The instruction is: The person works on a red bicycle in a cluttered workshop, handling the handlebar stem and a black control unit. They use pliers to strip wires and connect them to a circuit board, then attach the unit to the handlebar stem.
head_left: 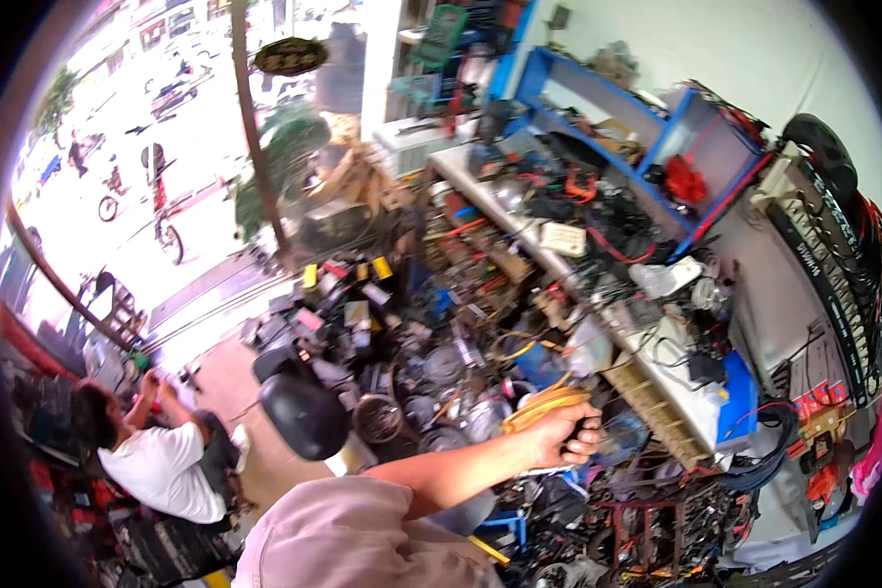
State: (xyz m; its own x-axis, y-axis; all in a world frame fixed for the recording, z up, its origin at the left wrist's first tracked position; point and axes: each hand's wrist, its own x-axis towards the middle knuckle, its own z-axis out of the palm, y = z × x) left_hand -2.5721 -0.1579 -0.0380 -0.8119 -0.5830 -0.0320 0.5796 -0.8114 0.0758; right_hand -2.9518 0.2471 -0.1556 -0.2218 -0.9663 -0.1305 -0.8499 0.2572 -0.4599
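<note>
My left hand [562,436] reaches across to the right from a bare forearm and a pale sleeve. Its fingers are curled into a fist. A small dark spot shows between thumb and fingers, but what they grip, if anything, is not clear. Just behind the wrist is a coil of yellow cable [547,404]; whether the hand touches it I cannot tell. My right hand does not show.
A long cluttered workbench [676,377] carries wires and a white box [563,239], below a blue shelf [598,93]. Parts and bins crowd the floor. A black rounded stool seat [304,416] stands nearby. At left a person in a white shirt [171,470] sits near the open street side.
</note>
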